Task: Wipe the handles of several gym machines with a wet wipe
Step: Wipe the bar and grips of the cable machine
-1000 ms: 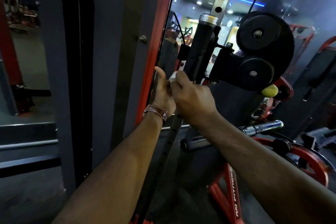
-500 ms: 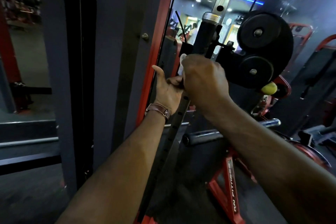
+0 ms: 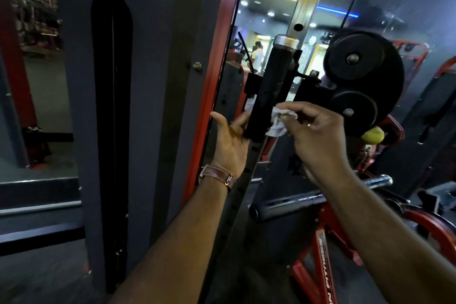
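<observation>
A black padded handle (image 3: 270, 86) with a chrome top cap stands nearly upright on the machine, in the middle of the view. My left hand (image 3: 232, 142) cups its lower end from the left, thumb out, fingers behind the grip. My right hand (image 3: 313, 136) pinches a crumpled white wet wipe (image 3: 278, 122) between thumb and fingertips, and the wipe touches the handle's lower right side.
Two black weight plates (image 3: 365, 76) hang just right of the handle, with a yellow knob (image 3: 372, 136) below them. A chrome bar (image 3: 296, 201) sticks out low at right above a red frame (image 3: 325, 256). A red upright (image 3: 217, 61) and a grey panel stand at left.
My right hand has slid off the handle and down to its right, so the wipe shows now. My left hand has opened and sits lower on the grip.
</observation>
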{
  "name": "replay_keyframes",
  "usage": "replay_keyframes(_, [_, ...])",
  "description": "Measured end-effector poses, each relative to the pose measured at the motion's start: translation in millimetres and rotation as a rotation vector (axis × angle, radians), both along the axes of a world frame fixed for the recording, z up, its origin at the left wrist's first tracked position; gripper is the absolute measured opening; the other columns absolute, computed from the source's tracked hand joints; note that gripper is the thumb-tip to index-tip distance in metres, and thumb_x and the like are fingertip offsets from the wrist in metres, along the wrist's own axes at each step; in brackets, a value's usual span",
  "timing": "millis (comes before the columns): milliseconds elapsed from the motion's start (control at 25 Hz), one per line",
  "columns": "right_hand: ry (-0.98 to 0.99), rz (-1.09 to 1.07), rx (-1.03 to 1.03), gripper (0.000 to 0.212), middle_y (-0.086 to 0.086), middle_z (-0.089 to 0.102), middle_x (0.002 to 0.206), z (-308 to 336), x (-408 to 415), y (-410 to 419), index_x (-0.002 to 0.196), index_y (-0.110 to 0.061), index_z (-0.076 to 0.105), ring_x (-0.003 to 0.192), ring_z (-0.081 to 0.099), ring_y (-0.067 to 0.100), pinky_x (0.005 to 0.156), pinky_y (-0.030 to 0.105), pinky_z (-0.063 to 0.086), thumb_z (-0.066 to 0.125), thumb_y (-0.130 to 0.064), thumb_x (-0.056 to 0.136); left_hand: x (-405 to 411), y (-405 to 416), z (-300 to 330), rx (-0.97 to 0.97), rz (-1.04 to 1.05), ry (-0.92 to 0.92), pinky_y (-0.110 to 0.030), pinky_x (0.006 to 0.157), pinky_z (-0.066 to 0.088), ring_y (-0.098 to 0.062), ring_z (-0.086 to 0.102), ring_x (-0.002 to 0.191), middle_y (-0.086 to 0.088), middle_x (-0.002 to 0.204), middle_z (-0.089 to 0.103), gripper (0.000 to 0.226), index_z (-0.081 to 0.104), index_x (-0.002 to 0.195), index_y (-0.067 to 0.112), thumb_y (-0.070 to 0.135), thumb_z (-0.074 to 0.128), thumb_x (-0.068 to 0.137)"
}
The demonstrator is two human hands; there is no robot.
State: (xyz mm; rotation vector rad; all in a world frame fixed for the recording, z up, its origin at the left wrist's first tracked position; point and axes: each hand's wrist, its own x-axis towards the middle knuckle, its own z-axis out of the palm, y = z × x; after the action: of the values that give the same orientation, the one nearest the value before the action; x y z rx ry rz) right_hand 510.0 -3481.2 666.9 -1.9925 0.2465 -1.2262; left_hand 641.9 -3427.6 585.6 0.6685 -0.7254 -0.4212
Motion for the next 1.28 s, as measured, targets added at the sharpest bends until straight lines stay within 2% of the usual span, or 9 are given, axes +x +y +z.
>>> replay_keyframes(120, [-0.048,0.073,0.235,0.029,0.001,0.076,0.089,-5.3,25.8,1.5,0.09,-0.016,0.075,0.089,0.072,0.013,0.076,0.022,0.054,0.065,0.01,0.086,6.9,-0.4,-1.1,0.016,0.051,-0.093,-0.033,0.108,0.046,-0.014,0.06,0.123,0.0,0.128,0.066,0.107,0.045,0.149,0.017,0.087,0.017,0.074])
replay_keyframes(360, [0.27,0.048,-0.036,0.04,-0.003,0.076,0.085,-4.0,44.9,-18.3,0.09,-0.02,0.076,0.08,0.072,0.01,0.069,0.032,0.061,0.058,0.015,0.081,8.7,-3.4,-0.4,0.106,0.056,-0.232,-0.05,0.119,0.033,-0.019,0.044,0.142,-0.005,0.154,0.045,0.117,0.03,0.157,0.023,0.098,0.029,0.067])
replay_keyframes(520, [0.322,0.455,0.325,0.049,0.005,0.072,0.074,18.3,50.0,-27.9,0.083,-0.013,0.073,0.058,0.061,0.014,0.055,0.025,0.047,0.04,0.022,0.085,5.4,-3.6,0.6,0.094,0.055,-0.214,-0.037,0.11,0.042,-0.022,0.049,0.136,-0.008,0.146,0.054,0.118,0.032,0.154,0.007,0.093,0.028,0.072])
replay_keyframes(640, [0.459,0.402,0.039,0.043,0.004,0.071,0.066,10.2,52.1,-35.4,0.07,-0.012,0.068,0.064,0.064,0.015,0.055,0.025,0.049,0.047,0.026,0.075,7.8,-2.6,-1.6,0.165,0.061,-0.153,-0.043,0.108,0.038,-0.024,0.054,0.119,0.0,0.122,0.066,0.133,0.028,0.15,-0.002,0.098,0.038,0.063])
replay_keyframes(760, [0.549,0.516,0.066,0.022,0.002,0.062,0.056,28.7,54.2,-36.3,0.058,-0.008,0.063,0.054,0.064,0.017,0.049,0.025,0.045,0.071,0.01,0.067,2.2,-3.1,-1.4,0.129,0.07,-0.057,-0.044,0.118,0.035,-0.024,0.048,0.138,-0.012,0.148,0.051,0.112,0.034,0.153,0.009,0.09,0.022,0.076])
replay_keyframes(920, [0.419,0.649,0.31,0.034,0.012,0.071,0.079,28.9,57.8,-33.4,0.077,-0.008,0.067,0.044,0.049,0.008,0.046,0.022,0.032,0.042,0.01,0.09,0.3,-5.7,-0.1,0.083,0.051,0.005,-0.044,0.118,0.034,-0.021,0.051,0.136,-0.004,0.141,0.059,0.089,0.063,0.129,0.03,0.077,0.0,0.087])
replay_keyframes(1000, [0.411,0.629,0.124,0.044,0.002,0.071,0.074,21.4,55.3,-36.2,0.075,-0.013,0.066,0.053,0.06,0.003,0.051,0.016,0.045,0.042,0.022,0.086,4.5,-3.6,0.5,0.099,0.05,-0.009,-0.05,0.119,0.032,-0.023,0.054,0.131,-0.009,0.133,0.062,0.089,0.069,0.115,0.024,0.082,0.009,0.084])
replay_keyframes(1120, [0.379,0.315,-0.143,0.044,-0.018,0.062,0.056,4.2,43.0,-30.4,0.069,-0.022,0.058,0.057,0.059,-0.012,0.052,0.005,0.042,0.049,0.02,0.079,4.0,-1.9,4.5,0.137,0.036,-0.033,-0.053,0.121,0.028,-0.032,0.054,0.129,-0.025,0.133,0.057,0.097,0.07,0.114,0.013,0.084,0.013,0.08])
replay_keyframes(1280, [-0.203,0.158,0.081,0.025,-0.005,0.067,0.081,-22.0,39.6,-4.2,0.089,-0.018,0.068,0.076,0.064,0.005,0.066,0.015,0.049,0.058,0.005,0.089,-2.1,-1.2,17.2,0.069,0.047,0.032,-0.05,0.119,0.031,-0.032,0.055,0.123,-0.02,0.126,0.061,0.093,0.073,0.112,0.012,0.079,0.011,0.09])
